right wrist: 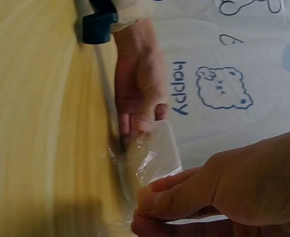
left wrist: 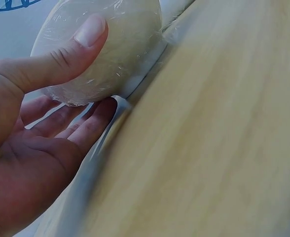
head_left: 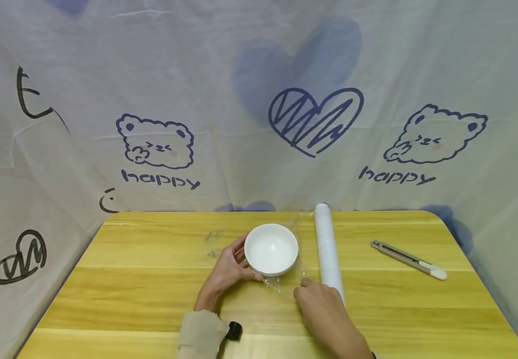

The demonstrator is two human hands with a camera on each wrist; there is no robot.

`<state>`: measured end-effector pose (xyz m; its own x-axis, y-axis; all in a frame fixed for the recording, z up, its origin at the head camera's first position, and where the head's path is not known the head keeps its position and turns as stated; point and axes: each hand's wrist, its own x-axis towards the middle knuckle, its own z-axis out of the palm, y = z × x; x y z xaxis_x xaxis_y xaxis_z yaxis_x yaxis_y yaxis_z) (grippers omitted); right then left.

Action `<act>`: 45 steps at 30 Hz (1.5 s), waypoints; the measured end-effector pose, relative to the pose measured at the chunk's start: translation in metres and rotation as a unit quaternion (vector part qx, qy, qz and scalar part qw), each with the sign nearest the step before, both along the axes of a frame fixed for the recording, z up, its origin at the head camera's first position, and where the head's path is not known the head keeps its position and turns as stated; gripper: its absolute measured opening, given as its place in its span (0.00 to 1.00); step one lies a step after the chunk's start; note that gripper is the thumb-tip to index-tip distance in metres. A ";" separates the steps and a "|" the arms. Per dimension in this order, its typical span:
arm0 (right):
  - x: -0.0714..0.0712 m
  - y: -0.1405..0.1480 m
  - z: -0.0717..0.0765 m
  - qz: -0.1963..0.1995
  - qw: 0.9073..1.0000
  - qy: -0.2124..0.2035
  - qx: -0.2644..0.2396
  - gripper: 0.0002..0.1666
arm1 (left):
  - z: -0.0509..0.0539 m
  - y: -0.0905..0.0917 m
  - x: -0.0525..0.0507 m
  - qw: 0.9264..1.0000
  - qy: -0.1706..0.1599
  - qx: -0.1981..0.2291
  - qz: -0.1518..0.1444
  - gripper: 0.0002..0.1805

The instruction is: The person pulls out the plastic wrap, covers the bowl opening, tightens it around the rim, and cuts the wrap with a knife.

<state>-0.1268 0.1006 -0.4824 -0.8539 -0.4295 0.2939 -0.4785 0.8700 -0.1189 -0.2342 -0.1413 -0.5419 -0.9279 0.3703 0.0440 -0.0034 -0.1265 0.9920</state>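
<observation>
A white bowl [head_left: 271,247] sits upright on the table, with clear plastic wrap [head_left: 273,283] about its outside. My left hand [head_left: 231,268] holds the bowl from its left side. In the left wrist view, the thumb [left wrist: 88,37] presses on the wrapped wall and the other fingers lie lower, towards its base. My right hand [head_left: 326,311] is to the bowl's lower right, beside the near end of a plastic wrap roll [head_left: 329,244]. Seen from the right wrist, its thumb and fingers [right wrist: 172,200] pinch the film's edge. Clear film stretches between bowl and roll.
A utility knife [head_left: 409,259] lies on the right of the wooden table [head_left: 128,279], beyond the roll. A printed cloth [head_left: 236,164] hangs along the table's back edge and sides. A black wrist device [head_left: 234,331] sits by the left sleeve.
</observation>
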 end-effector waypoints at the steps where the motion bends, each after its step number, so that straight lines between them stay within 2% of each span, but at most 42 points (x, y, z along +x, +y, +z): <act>1: -0.001 -0.001 -0.003 -0.002 1.000 0.004 -0.001 0.17 | 0.000 0.000 0.000 1.000 0.001 -0.002 0.000 0.62; 4: -0.004 -0.004 -0.011 -0.008 1.000 -0.005 -0.009 0.15 | 0.000 -0.001 0.000 1.000 0.001 -0.003 -0.001 0.62; 10: -0.006 -0.013 -0.018 -0.001 0.997 -0.072 -0.024 0.09 | 0.000 -0.004 0.000 1.000 0.013 0.004 -0.019 0.63; 14: -0.007 -0.017 -0.022 0.028 0.996 -0.078 -0.026 0.15 | 0.000 -0.007 0.002 0.998 0.023 0.013 -0.061 0.70; 17: -0.009 -0.022 -0.026 0.051 0.996 -0.063 -0.036 0.22 | 0.002 -0.007 0.004 0.996 0.036 -0.006 -0.082 0.77; 19: -0.010 -0.024 -0.028 0.058 0.996 -0.056 -0.041 0.26 | 0.004 -0.005 0.004 0.995 0.051 -0.035 -0.075 0.79; 23: -0.010 -0.028 -0.032 0.056 0.995 -0.074 -0.043 0.31 | 0.007 0.004 0.006 0.993 0.071 -0.085 -0.034 0.75; 27: -0.010 -0.030 -0.034 0.047 0.992 -0.112 -0.034 0.32 | 0.007 0.008 0.006 0.992 0.075 -0.097 -0.006 0.69; 29: -0.010 -0.030 -0.034 0.047 0.990 -0.128 -0.030 0.32 | 0.006 0.009 0.006 0.992 0.078 -0.094 -0.003 0.66; 33: -0.009 -0.024 -0.028 0.059 0.983 -0.167 -0.044 0.31 | 0.005 0.008 0.005 0.994 0.078 -0.079 -0.014 0.65; 36: -0.007 -0.015 -0.017 0.077 0.974 -0.204 -0.066 0.32 | 0.005 0.006 0.005 0.995 0.069 -0.066 -0.020 0.68; 40: -0.002 -0.002 0.001 0.104 0.961 -0.240 -0.085 0.32 | 0.006 0.002 0.004 0.997 0.057 -0.047 -0.012 0.71; 42: 0.000 0.002 0.008 0.115 0.961 -0.236 -0.089 0.31 | 0.006 0.000 0.003 0.997 0.055 -0.041 -0.015 0.70; 45: 0.002 0.007 0.016 0.124 0.963 -0.219 -0.096 0.27 | 0.008 -0.001 0.003 0.997 0.051 -0.041 -0.043 0.70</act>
